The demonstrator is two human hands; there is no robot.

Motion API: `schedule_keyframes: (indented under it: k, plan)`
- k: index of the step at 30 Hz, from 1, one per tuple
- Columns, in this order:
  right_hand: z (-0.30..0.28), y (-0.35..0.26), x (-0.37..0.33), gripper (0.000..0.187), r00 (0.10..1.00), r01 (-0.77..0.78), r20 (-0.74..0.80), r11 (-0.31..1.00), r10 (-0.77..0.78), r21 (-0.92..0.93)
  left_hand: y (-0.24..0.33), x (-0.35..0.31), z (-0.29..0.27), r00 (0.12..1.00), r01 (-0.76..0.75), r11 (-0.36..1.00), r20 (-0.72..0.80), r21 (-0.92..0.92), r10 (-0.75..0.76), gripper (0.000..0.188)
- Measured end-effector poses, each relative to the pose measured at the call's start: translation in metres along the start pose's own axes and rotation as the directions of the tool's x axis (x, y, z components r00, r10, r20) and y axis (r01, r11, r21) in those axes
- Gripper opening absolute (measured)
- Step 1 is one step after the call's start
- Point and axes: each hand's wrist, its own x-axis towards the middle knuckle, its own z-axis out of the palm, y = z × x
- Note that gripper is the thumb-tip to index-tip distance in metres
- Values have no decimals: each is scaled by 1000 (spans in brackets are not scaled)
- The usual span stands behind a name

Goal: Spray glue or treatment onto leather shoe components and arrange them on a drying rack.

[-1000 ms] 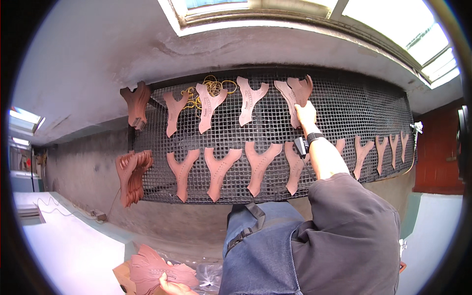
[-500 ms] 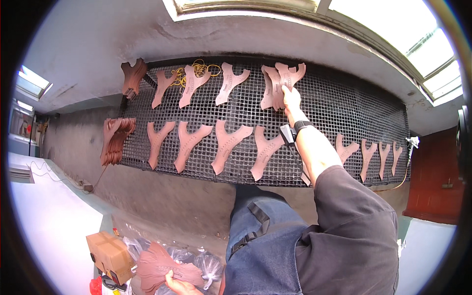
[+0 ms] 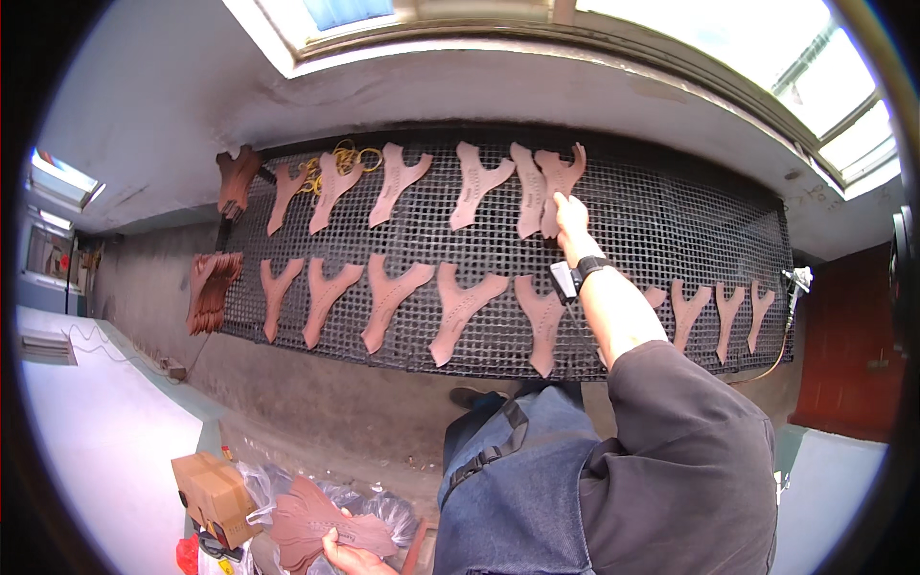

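My right hand (image 3: 572, 218) reaches out to the far row on a black mesh rack (image 3: 661, 225). Its fingers pinch the lower end of a brown Y-shaped piece (image 3: 560, 178), perhaps more than one layered together. Another Y-shaped piece (image 3: 528, 196) lies partly under it on the left. Beside that, a separate Y-shaped piece (image 3: 478, 187) rests flat on the mesh. Low in the view, my left hand (image 3: 353, 554) is closed around a fanned stack of Y-shaped pieces (image 3: 311, 525). The pieces have small holes along their arms and dark markings.
Two rows of similar pieces (image 3: 396, 299) lie on the rack, with thick piles (image 3: 213, 292) at its left end. Yellow cord (image 3: 345, 165) lies at the back. A spray gun (image 3: 797, 280) hangs at the right end. A cardboard box (image 3: 216, 496) and plastic bags stand lower left.
One Y-shaped piece from the cluster at my right hand now lies apart on the mesh. My right hand has moved rightward along the rack. The view has shifted; my left hand still grips its stack.
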Motion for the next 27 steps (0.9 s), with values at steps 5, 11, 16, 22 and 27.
schedule_keyframes:
  k: [5, 11, 16, 22, 27]
  plan:
    - [-37, -19, 4, 19, 999, 37, -5, 982, -36, 184, -9, -12, 27, 962, 266, 963, -47, -41, -268, 60]
    - [-102, -22, 39, 26, 999, 15, -31, 881, -34, -473, -49, 0, 37, 962, 265, 962, 78, -59, -260, 60]
    - [-132, -17, 54, 31, 993, 121, 82, 790, -90, -600, -59, -38, 49, 958, 128, 985, 273, -119, -92, 61]
    - [-134, -40, 62, 35, 972, 159, 235, 714, 8, -681, -56, -12, 65, 918, 146, 986, 383, -79, -105, 62]
    - [-142, -49, 60, 41, 895, 445, 418, 304, -154, -842, -52, -22, 75, 906, 194, 980, 393, -52, -159, 63]
